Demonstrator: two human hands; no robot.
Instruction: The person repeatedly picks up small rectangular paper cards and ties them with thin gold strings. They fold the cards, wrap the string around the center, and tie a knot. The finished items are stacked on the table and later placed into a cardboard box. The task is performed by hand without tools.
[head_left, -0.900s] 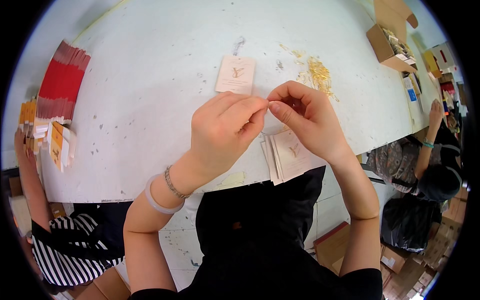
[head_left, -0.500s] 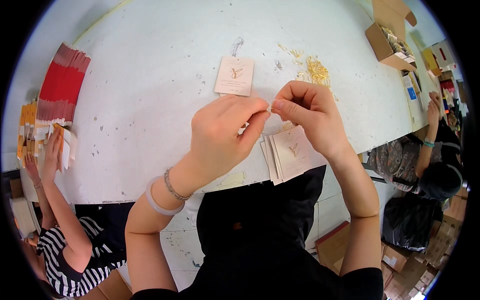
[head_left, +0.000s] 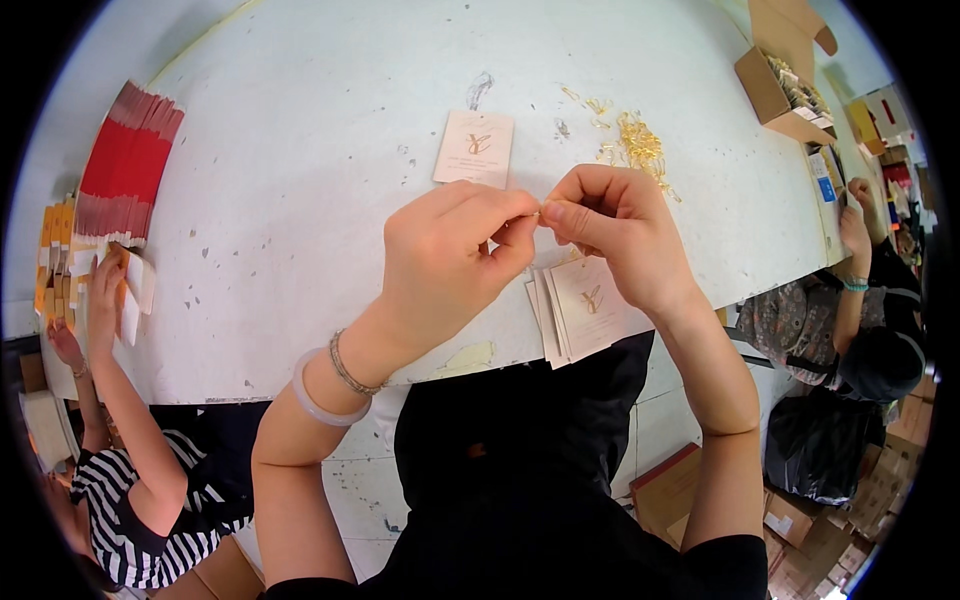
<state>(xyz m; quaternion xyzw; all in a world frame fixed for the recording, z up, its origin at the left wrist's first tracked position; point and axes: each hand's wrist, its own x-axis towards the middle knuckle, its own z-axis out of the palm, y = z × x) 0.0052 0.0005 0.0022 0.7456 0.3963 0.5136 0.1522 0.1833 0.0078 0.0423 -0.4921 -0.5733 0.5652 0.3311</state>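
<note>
My left hand [head_left: 450, 245] and my right hand [head_left: 622, 232] meet fingertip to fingertip above the table, both pinched closed. Whatever lies between the fingertips is tiny and mostly covered, so I cannot make it out. Under my right hand, at the table's near edge, lies a fanned stack of cream cards [head_left: 588, 308] with gold print. Another cream card [head_left: 474, 147] with a gold emblem rests just beyond my left hand. Past my right hand spreads a loose pile of small gold pins [head_left: 640, 143], a few strays beside it.
At the far left stands a row of red folded papers [head_left: 128, 165], where a person in a striped top [head_left: 150, 510] handles orange and white pieces. An open cardboard box [head_left: 785, 95] sits at the far right. Another person [head_left: 835, 330] works at the right edge.
My two hands stay together with only slight finger movement; the left fingers have curled in a little. At the right, the other person's hands have shifted lower.
</note>
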